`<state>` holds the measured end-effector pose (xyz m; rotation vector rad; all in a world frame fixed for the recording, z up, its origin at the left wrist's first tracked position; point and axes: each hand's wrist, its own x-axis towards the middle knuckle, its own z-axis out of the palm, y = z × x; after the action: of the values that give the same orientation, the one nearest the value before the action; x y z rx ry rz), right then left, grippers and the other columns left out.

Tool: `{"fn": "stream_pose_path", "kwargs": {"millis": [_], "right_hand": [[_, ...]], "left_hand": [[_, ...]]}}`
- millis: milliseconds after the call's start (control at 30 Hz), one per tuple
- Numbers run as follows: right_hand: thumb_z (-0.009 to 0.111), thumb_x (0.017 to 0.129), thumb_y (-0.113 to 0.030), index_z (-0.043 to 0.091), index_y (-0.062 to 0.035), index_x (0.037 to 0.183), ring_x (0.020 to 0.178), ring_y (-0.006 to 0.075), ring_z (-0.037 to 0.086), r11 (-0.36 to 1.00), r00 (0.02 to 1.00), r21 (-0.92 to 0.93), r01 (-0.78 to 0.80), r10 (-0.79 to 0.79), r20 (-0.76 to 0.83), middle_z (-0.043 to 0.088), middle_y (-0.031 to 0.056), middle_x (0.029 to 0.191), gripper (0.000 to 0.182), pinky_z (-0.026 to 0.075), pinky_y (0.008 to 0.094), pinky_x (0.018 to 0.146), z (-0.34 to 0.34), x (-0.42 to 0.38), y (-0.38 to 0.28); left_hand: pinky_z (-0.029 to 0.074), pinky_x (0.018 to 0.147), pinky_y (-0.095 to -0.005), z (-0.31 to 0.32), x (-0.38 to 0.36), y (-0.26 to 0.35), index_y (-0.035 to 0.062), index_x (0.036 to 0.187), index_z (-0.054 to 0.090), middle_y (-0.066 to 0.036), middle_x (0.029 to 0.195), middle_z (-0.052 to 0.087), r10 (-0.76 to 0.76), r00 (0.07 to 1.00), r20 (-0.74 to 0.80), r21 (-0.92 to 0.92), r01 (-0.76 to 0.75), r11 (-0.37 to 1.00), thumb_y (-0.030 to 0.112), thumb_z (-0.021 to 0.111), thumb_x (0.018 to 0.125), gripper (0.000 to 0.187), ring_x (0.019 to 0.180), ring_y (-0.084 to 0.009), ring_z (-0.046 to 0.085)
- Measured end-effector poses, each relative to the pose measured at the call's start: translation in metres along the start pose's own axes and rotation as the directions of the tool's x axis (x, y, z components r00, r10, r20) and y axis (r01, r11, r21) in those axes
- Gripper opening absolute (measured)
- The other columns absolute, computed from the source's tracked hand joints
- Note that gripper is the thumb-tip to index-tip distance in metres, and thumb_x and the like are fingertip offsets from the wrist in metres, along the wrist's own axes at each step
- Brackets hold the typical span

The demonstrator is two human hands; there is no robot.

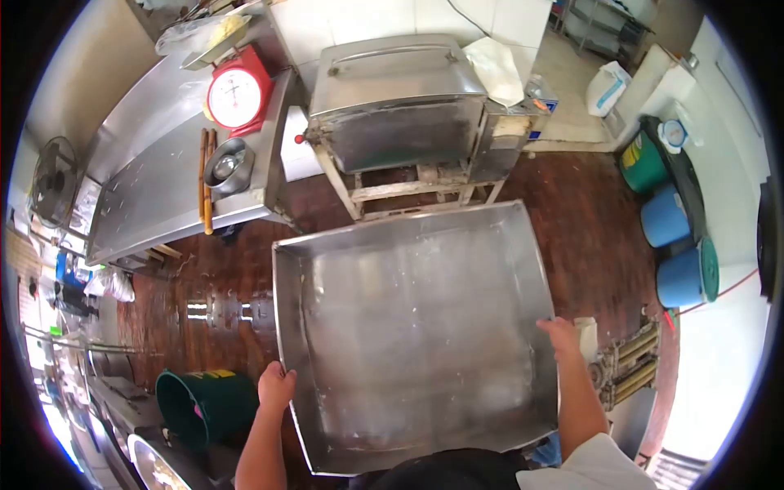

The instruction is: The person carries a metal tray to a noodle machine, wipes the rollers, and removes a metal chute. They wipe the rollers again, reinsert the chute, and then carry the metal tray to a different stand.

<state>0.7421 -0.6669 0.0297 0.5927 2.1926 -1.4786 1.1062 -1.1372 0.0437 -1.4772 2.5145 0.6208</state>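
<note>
A large, square, shallow stainless steel tray [420,327] fills the middle of the head view, close in front of my body. Its bottom is bare metal with whitish smears and small specks. My left hand [276,385] grips the left rim near the front corner, thumb on the edge. On the opposite side, my right hand [561,336] is closed round the right rim, slightly farther forward. The fingers of both hands are partly hidden behind the tray walls.
Ahead stands a steel machine [400,102] on a frame. The steel table [155,180] at left bears a red scale [237,91], a metal pot [229,166] and wooden sticks [207,180]. A green bucket [204,404] lies lower left; blue bins [682,276] line the right wall.
</note>
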Motion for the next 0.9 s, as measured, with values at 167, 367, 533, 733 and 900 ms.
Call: {"fn": "stream_pose_path", "kwargs": {"millis": [167, 367, 533, 733, 900], "right_hand": [[0.077, 0.068, -0.025, 0.055, -0.0070, 0.073, 0.073, 0.0149, 0.046, 0.989, 0.980, -0.120, -0.089, 0.108, 0.167, 0.050, 0.0005, 0.072, 0.030, 0.039, 0.0333, 0.069, -0.013, 0.059, 0.059], [0.076, 0.070, -0.023, 0.052, -0.0065, 0.070, 0.069, 0.0160, 0.047, 0.891, 0.969, -0.408, -0.199, 0.240, 0.053, 0.051, 0.0028, 0.070, 0.029, 0.040, 0.0366, 0.062, 0.005, 0.094, 0.056], [0.075, 0.072, -0.023, 0.058, -0.0015, 0.077, 0.072, 0.0197, 0.052, 0.831, 0.952, -0.486, -0.270, 0.307, -0.004, 0.056, 0.0070, 0.074, 0.028, 0.044, 0.0398, 0.065, 0.028, 0.124, 0.071], [0.074, 0.072, -0.025, 0.064, 0.0030, 0.091, 0.079, 0.0225, 0.058, 0.771, 0.924, -0.542, -0.336, 0.381, -0.031, 0.063, 0.0133, 0.085, 0.036, 0.046, 0.0406, 0.067, 0.050, 0.182, 0.097], [0.066, 0.076, -0.035, 0.062, 0.0047, 0.097, 0.091, 0.0330, 0.062, 0.497, 0.992, -0.867, -0.045, 0.123, 0.019, 0.064, 0.0232, 0.096, 0.045, 0.047, 0.0439, 0.079, 0.090, 0.252, 0.105]], "left_hand": [[0.046, 0.078, -0.0502, 0.040, 0.034, 0.007, 0.0002, 0.083, 0.057, -0.025, 0.088, 0.063, 0.072, 0.993, 0.097, 0.145, -0.086, 0.986, 0.029, 0.059, 0.079, 0.029, 0.088, -0.0430, 0.060], [0.046, 0.084, -0.0493, 0.058, 0.089, 0.037, -0.0004, 0.090, 0.061, -0.025, 0.096, 0.063, 0.070, 0.984, 0.164, 0.254, -0.111, 0.961, 0.031, 0.057, 0.081, 0.033, 0.094, -0.0419, 0.060], [0.046, 0.086, -0.0486, 0.094, 0.163, 0.042, -0.0002, 0.093, 0.062, -0.025, 0.098, 0.063, 0.089, 0.969, 0.231, 0.171, -0.131, 0.977, 0.031, 0.057, 0.082, 0.033, 0.097, -0.0412, 0.059], [0.046, 0.088, -0.0459, 0.138, 0.252, 0.061, 0.0005, 0.099, 0.063, -0.022, 0.100, 0.064, 0.066, 0.919, 0.389, 0.215, -0.160, 0.964, 0.031, 0.057, 0.081, 0.036, 0.100, -0.0390, 0.059], [0.048, 0.089, -0.0442, 0.206, 0.318, 0.070, 0.0001, 0.106, 0.062, -0.023, 0.103, 0.064, 0.008, 0.913, 0.408, 0.299, -0.142, 0.944, 0.032, 0.053, 0.084, 0.039, 0.101, -0.0377, 0.060]]}}
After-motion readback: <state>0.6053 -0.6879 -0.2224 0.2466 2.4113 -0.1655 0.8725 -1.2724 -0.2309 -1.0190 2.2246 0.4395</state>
